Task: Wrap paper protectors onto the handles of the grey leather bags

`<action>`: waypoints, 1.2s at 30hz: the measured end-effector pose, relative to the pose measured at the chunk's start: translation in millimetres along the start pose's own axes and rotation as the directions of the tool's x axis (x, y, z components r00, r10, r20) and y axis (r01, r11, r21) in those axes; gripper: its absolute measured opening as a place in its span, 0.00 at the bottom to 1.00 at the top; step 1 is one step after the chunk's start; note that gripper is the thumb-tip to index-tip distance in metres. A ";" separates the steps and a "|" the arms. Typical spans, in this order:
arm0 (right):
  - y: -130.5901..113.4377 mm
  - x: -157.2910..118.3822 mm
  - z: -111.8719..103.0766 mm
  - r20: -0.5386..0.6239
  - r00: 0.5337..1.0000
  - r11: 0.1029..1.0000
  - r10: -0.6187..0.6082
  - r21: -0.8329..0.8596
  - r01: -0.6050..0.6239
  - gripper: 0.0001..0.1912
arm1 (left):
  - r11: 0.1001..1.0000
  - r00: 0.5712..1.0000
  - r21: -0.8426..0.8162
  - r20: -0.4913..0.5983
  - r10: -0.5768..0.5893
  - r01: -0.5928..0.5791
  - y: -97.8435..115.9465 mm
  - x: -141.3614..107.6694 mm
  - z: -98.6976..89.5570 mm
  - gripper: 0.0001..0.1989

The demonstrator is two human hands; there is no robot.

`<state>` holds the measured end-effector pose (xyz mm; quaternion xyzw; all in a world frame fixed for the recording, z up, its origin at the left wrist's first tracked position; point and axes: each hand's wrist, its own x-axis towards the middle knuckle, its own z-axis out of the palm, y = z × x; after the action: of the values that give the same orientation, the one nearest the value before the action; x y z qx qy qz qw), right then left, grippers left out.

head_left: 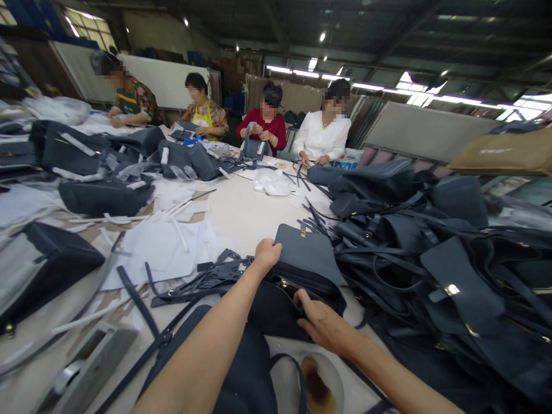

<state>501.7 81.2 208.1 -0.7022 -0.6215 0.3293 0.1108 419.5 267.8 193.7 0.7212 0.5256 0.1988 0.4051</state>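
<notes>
A dark grey-blue handbag (308, 261) with a gold-coloured fitting on its flap lies in front of me on the table. My left hand (268, 255) is closed on the flap's left edge. Lower down, my right hand (317, 319) grips the rim of the bag's dark opening, thumb and fingers closed round it. The bag's inside is mostly in shadow. Left of the bag lies a bundle of dark straps (207, 279) with metal buckles. Another dark bag (245, 368) sits nearest me, partly behind my left forearm.
Many dark bags and straps are heaped at right (466, 276). White paper sheets (159, 253) and wrapped bags (106, 198) cover the left. A grey metal tool (86, 368) and a dish of brown stuff (332, 376) lie near me. Several people sit across the table (235, 207).
</notes>
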 end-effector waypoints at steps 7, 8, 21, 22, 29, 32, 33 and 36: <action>26.3 27.0 -22.6 0.084 0.989 0.866 0.118 0.479 -0.144 0.11 | 0.931 0.884 -0.070 -0.346 0.314 -0.359 2.3 -55.3 -28.6 0.15; 28.6 28.5 -22.3 0.087 0.987 0.825 0.133 0.542 -0.159 0.12 | 0.887 0.837 -0.094 -0.388 0.385 -0.452 -3.3 -69.7 -30.5 0.13; 22.9 29.6 -13.1 0.182 0.971 0.371 0.156 0.900 -0.229 0.14 | 0.762 0.986 -0.635 0.163 -0.027 0.126 -54.4 -150.6 61.2 0.09; 22.7 28.2 -10.7 0.173 0.973 0.350 0.154 0.911 -0.217 0.15 | 0.744 0.987 -0.653 0.151 -0.053 0.140 -52.6 -153.1 65.6 0.11; 28.7 20.9 1.8 0.142 0.971 0.260 0.191 0.947 -0.190 0.17 | 0.611 0.973 -0.758 0.159 -0.167 0.229 -59.4 -164.8 86.9 0.14; 28.3 19.2 -1.0 0.146 0.970 0.248 0.196 0.949 -0.193 0.15 | 0.555 0.970 -0.796 0.190 -0.151 0.242 -66.7 -162.3 88.7 0.11; 27.5 18.9 -2.1 0.152 0.969 0.247 0.193 0.949 -0.197 0.15 | 0.558 0.971 -0.795 0.190 -0.145 0.239 -69.0 -161.0 89.0 0.10; 23.5 18.4 -3.9 0.168 0.970 0.253 0.173 0.945 -0.209 0.17 | 0.606 0.975 -0.764 0.177 -0.132 0.221 -73.8 -158.9 90.4 0.11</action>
<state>523.0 94.8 191.8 -0.5593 -0.2114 0.6568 0.4594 381.4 96.7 103.7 0.4283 0.4347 0.3284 0.7209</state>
